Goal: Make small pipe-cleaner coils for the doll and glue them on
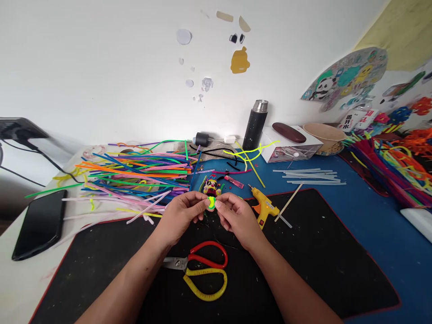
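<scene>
Two bare hands meet above the back edge of a black mat (324,238), sharing one small yellow-and-green fuzzy piece (211,203); the left hand (180,216) pinches its left side between thumb and fingers, the tips closed on it, and the right hand (238,218) pinches its right side the same way, its other fingers curled beneath; just beyond the piece, from this viewpoint, is a small multicoloured figure (212,183), its lower part hidden. Between the forearms lie scissors (186,264) with one red and one yellow handle loop, their blades running partly out of sight behind the left arm; to the right of the right hand a yellow glue gun (266,203) rests on its side, with translucent sticks (312,176) farther right on the blue tabletop (378,238). Many coloured fuzzy stems (141,173) lie heaped to the left, near a black phone (39,225); at the back, a dark flask (255,126) stands upright beside a white box (297,148), which carries a brown case (289,132).
</scene>
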Available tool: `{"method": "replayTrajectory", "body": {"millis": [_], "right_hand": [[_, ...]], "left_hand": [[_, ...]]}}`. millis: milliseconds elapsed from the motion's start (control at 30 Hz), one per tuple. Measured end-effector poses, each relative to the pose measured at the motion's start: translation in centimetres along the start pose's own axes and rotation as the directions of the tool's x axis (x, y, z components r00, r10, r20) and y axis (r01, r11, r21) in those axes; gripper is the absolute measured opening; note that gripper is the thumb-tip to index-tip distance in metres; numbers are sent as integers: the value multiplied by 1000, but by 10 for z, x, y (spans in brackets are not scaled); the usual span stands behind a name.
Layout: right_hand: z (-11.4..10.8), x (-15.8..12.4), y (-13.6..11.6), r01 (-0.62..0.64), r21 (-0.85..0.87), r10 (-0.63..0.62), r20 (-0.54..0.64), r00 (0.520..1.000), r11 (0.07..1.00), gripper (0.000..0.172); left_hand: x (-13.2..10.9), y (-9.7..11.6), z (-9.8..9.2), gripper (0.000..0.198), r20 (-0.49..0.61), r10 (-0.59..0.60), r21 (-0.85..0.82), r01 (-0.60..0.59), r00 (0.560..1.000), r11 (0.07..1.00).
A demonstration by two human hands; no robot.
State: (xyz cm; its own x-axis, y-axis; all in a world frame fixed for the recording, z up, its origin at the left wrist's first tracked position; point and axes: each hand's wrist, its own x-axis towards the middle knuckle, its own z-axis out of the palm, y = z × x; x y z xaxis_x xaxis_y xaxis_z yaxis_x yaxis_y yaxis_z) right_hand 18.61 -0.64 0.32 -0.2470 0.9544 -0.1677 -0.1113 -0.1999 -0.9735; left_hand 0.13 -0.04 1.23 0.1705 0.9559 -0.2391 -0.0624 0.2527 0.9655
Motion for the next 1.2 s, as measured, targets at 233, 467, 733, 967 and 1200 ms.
{"method": "replayTrajectory", "body": {"millis": [233,467,733,967,1200], "right_hand": [[1,0,0,11,-35,-11,-6,1000,999,32],[1,-1,-1,13,-20,-14,-30,999,1000,29],[1,0,-1,6,-18,-6,-26,1000,1000,33],[2,0,-2,-3,-55,3,-3,1000,998,32],[3,1,-1,-11,-38,10,-27,1000,999,38]], "left_hand": [[-2,2,1,37,22,11,38,-12,1000,999],[-2,3,3,43,40,4,-44,-2,999,999],[-1,3,3,45,57,7,-80,-2,998,997],[-2,3,2,41,32,79,8,-79,996,997],[-3,0,5,31,-14,211,173,-206,977,963]]}}
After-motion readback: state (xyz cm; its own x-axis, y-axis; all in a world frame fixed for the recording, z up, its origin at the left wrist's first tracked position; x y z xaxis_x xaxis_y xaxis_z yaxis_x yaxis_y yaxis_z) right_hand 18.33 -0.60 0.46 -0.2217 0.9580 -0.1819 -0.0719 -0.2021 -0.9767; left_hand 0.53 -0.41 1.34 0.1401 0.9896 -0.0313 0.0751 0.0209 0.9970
